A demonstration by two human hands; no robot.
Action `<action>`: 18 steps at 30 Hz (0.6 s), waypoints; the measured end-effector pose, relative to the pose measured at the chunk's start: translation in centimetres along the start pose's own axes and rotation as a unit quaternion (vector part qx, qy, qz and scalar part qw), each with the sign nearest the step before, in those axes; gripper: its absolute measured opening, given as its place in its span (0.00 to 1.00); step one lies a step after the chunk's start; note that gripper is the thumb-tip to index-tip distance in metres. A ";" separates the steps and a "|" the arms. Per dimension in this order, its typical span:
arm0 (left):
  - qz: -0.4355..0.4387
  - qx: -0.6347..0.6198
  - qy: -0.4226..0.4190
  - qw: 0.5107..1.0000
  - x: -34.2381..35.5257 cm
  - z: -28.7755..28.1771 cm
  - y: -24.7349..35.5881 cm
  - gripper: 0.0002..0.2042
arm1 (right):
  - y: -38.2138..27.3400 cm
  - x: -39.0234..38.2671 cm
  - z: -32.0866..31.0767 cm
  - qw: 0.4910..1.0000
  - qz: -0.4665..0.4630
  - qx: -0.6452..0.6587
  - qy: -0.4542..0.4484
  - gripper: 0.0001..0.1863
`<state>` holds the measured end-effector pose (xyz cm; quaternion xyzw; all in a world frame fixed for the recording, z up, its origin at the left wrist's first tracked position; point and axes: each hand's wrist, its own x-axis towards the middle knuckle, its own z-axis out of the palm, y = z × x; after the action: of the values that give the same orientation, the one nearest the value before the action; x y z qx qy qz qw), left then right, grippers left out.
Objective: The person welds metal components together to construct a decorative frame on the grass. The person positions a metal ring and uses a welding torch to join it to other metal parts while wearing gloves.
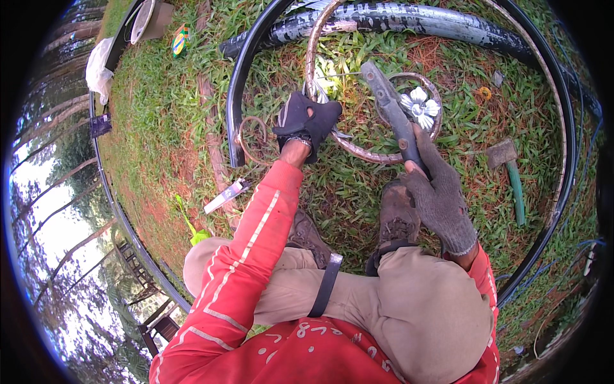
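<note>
My left hand (308,125), in a black glove with cut-out gaps, is closed on a silvery leaf-shaped metal piece (322,96) beside the rusty curled metal rod (311,57). How its fingertips grip is partly hidden. In a grey knit glove, my right hand (441,198) wraps the lower end of a dark welding electrode holder (384,96). A thin electrode (342,75) sticks out of its far end, toward the rod above my left hand. Inside the rod's curl sits a silvery metal flower (419,107).
A hammer (515,185) with a green handle lies at right. A worn black-and-white pole (384,20) crosses the far side. Black curved tubing (238,96) stands left of my hand. A small white packet (225,196), a white bag (99,70) and a bucket (151,22) are farther left.
</note>
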<state>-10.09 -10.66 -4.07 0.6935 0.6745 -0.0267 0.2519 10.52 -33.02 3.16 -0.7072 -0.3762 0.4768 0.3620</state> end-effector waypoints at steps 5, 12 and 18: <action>0.009 0.008 -0.001 1.000 0.5 0.4 -0.4 0.28 | 0.0 0.0 0.1 1.000 -0.010 0.008 0.004 0.35; -0.027 0.025 -0.047 0.998 0.2 -0.4 1.2 0.25 | 0.4 -0.1 0.1 1.000 -0.001 0.004 -0.001 0.34; -0.021 -0.019 -0.048 0.998 0.2 -0.2 0.0 0.27 | 0.5 -0.1 0.2 0.998 -0.008 0.050 0.042 0.36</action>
<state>-10.15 -10.40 -3.95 0.6720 0.6765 -0.0522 0.2967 10.42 -33.28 2.70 -0.7049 -0.3423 0.4615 0.4160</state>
